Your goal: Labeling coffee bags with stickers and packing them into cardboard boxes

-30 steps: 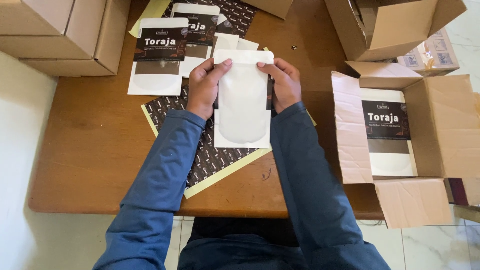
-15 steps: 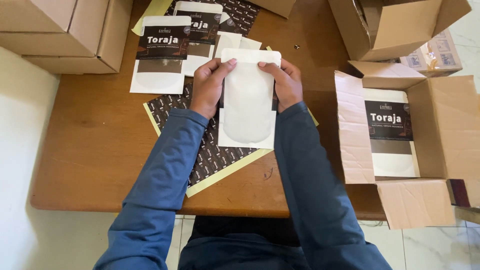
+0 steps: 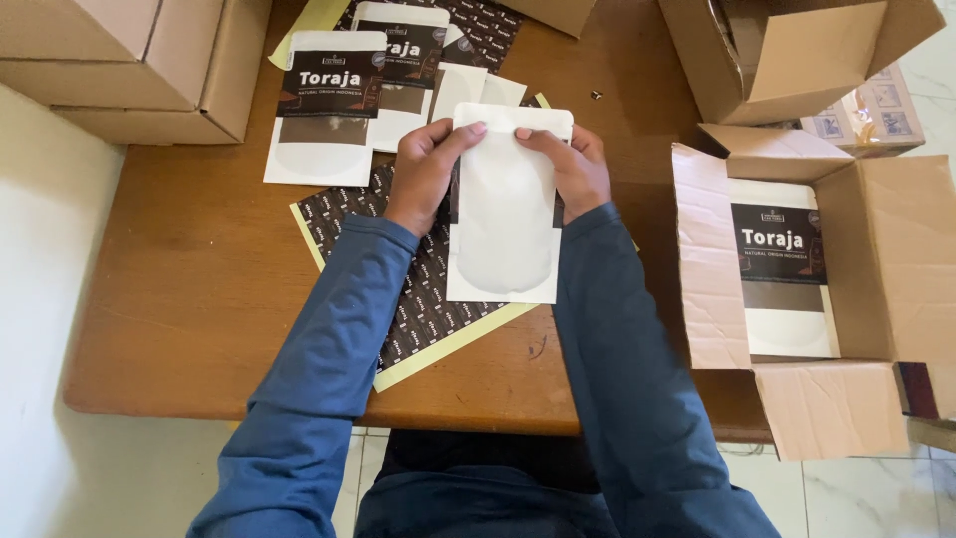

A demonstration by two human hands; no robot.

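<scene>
I hold a plain white stand-up pouch (image 3: 506, 214) upright over the wooden table (image 3: 189, 289). My left hand (image 3: 426, 171) grips its upper left edge and my right hand (image 3: 570, 169) grips its upper right edge, thumbs meeting near the top. Under the pouch lies a sheet of dark patterned labels (image 3: 418, 289) on yellow backing. Two white pouches with dark labels (image 3: 324, 105) lie on the table just beyond my left hand.
An open cardboard box (image 3: 876, 259) at the right holds a labelled pouch (image 3: 782, 264). Another open box (image 3: 787, 50) stands behind it. Closed cardboard boxes (image 3: 129, 60) are stacked at the far left. White tiled floor shows below the table edge.
Both hands have shifted slightly on the pouch's top edge, the thumbs moving closer together. The pouch stays in about the same place.
</scene>
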